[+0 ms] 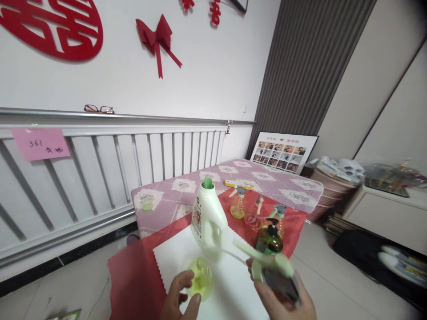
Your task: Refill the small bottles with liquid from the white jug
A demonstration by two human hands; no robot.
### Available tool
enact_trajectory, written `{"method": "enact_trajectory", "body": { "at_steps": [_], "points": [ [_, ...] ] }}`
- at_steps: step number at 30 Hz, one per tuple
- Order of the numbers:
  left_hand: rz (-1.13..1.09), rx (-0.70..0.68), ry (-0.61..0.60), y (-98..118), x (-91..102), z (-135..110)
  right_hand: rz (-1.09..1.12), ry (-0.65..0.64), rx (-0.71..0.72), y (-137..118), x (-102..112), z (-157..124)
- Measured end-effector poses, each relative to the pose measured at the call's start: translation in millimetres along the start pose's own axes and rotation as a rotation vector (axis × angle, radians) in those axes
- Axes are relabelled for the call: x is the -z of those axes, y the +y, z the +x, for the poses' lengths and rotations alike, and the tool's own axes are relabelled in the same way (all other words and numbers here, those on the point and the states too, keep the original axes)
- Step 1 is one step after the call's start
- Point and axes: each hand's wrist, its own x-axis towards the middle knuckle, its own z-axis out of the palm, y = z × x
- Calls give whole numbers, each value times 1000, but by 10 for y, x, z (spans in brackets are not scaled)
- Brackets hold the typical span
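My right hand [287,302] grips a pale green spray head [280,266], blurred by motion, with its thin tube pointing left over the white mat. My left hand [178,295] has its fingers apart beside a small clear yellow-green bottle [203,280]; whether they touch it is unclear. That bottle stands on the white mat [230,289] with its neck uncovered. Just behind it rises a large pale detergent jug [210,218] with a green spout in its uncapped mouth.
A dark pump bottle [270,240] and several spray bottles [238,206] stand on the red cloth [133,275] to the right. A small green cap [147,204] lies on the flowered tablecloth [183,184]. Behind is a white radiator [167,155]; baskets [333,191] sit at right.
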Motion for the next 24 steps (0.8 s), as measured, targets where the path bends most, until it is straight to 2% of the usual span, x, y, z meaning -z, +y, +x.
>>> {"method": "enact_trajectory", "body": {
  "at_steps": [2, 4, 6, 10, 14, 19, 24],
  "points": [
    [124, -65, 78, -102, 11, 95, 13, 16, -79, -91, -85, 113],
    [219, -118, 71, -189, -13, 152, 28, -63, -83, -194, -187, 215],
    [283, -147, 35, -248, -49, 193, 16, -168, -38, -283, -273, 295],
    [336, -122, -119, -301, -98, 294, -115, -365, 90, -381, -368, 389],
    [306, -110, -172, -338, -137, 413, -238, -469, 108, -397, -455, 447],
    [171, -94, -205, -381, -211, 485, -245, -631, 48, -248, -656, 474],
    [9, -108, -133, -437, -284, 461, -186, -722, 36, 159, -809, 408]
  ]
}}
